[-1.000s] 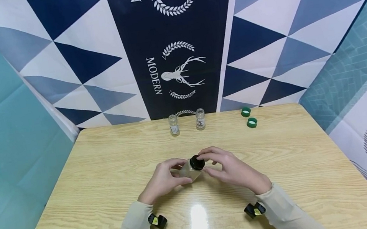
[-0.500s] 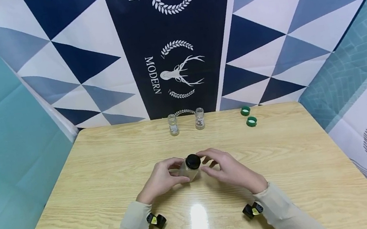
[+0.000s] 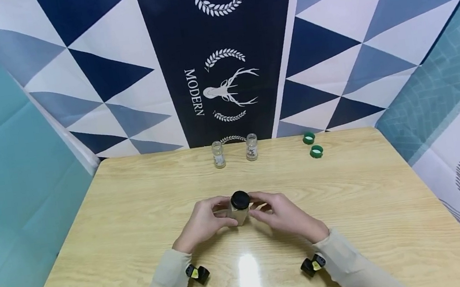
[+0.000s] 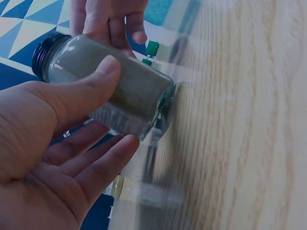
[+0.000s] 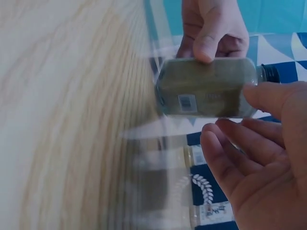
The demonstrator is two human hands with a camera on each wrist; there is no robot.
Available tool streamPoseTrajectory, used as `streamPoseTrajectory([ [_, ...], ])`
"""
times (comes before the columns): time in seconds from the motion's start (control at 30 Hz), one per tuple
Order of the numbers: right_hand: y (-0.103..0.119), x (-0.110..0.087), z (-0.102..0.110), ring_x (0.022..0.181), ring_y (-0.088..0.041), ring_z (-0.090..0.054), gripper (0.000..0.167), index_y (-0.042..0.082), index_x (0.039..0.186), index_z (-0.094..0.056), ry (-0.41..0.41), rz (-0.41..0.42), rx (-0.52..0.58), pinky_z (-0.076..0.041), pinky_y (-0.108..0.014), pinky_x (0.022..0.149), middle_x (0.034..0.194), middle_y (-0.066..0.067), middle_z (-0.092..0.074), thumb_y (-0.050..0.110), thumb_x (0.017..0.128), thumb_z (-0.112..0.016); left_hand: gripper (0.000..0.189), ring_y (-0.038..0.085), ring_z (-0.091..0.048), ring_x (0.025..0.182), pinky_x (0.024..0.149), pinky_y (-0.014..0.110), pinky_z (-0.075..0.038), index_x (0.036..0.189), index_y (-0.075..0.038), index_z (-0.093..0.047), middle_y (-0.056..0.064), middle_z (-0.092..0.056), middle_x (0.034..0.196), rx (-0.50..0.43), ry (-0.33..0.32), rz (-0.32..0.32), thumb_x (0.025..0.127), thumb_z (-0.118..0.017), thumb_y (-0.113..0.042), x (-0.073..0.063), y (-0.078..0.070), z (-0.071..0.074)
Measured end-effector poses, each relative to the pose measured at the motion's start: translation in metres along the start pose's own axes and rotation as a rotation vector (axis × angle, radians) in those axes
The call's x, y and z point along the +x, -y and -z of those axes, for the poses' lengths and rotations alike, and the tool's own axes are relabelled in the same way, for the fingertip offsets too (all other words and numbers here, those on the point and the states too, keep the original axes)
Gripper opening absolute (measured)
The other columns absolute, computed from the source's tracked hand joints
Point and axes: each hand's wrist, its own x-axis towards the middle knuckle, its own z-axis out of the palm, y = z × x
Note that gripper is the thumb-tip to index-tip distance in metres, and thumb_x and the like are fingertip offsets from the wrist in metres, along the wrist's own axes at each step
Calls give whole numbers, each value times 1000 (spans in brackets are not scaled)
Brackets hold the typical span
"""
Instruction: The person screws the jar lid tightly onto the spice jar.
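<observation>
A square-sided glass jar (image 3: 240,217) with a black lid (image 3: 240,200) and dull brownish-grey contents is between my two hands, close over the table. My left hand (image 3: 203,222) grips its left side, the thumb across the near face in the left wrist view. From the right, my right hand (image 3: 283,212) holds the jar lightly, its thumb at the shoulder below the lid and the fingers around the far side. A small printed label (image 5: 187,103) shows low on the glass in the right wrist view.
Two small uncapped glass bottles (image 3: 218,154) with labels stand at the back of the wooden table (image 3: 153,187). To their right lie two green caps (image 3: 316,152). A patterned cloth (image 3: 215,34) hangs behind the table's back edge.
The jar has shifted slightly left and come more upright. My right fingers left the lid, drew apart from the jar, then closed in on its right side. My left hand kept its grip.
</observation>
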Motion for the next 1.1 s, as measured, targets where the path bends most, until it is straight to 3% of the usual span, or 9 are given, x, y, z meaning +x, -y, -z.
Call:
streamPoseTrajectory([
  [0.3, -3, 5, -11, 108, -26, -72, 41, 4, 138, -62, -9, -9, 56, -61, -28, 88, 132, -15, -70, 22, 103, -66, 51, 23, -74, 109, 93, 34, -61, 130, -8, -72, 9, -75, 123, 205, -52, -91, 82, -87, -14, -1, 1, 1],
  [0.43, -4, 6, -15, 106, -23, -73, 42, 8, 139, -61, -3, -44, 103, -61, -28, 89, 133, -13, -68, 22, 101, -69, 55, 25, -74, 110, 93, 31, -60, 134, -7, -68, 10, -74, 125, 193, -68, -72, 83, -87, -14, -3, 5, 3],
  [0.57, -4, 8, -17, 106, -20, -72, 40, 10, 138, -61, 2, -71, 122, -60, -28, 90, 133, -10, -67, 21, 101, -69, 63, 28, -73, 112, 93, 29, -60, 141, -6, -61, 14, -71, 126, 103, -105, -30, 83, -86, -9, -5, 8, 4],
  [0.73, -3, 12, -19, 106, -19, -72, 35, 11, 134, -63, -13, -95, 118, -60, -27, 90, 129, -8, -69, 18, 100, -69, 50, 31, -75, 106, 86, 26, -62, 131, -4, -65, 16, -72, 119, -14, -136, -14, 84, -83, -1, -9, 10, 6],
  [0.9, -3, 16, -20, 106, -23, -71, 30, 7, 129, -65, -43, -69, 112, -60, -28, 91, 123, -11, -71, 14, 100, -69, 33, 29, -76, 100, 82, 24, -62, 118, -5, -71, 14, -73, 115, 6, -155, -34, 87, -81, -3, -12, 12, 9],
  [1.1, -3, 24, -20, 104, -23, -71, 26, 7, 124, -68, -64, -32, 97, -61, -30, 90, 118, -10, -73, 13, 99, -71, 27, 24, -76, 95, 77, 23, -62, 114, -8, -74, 11, -75, 111, 54, -178, -30, 88, -80, -5, -15, 10, 11],
])
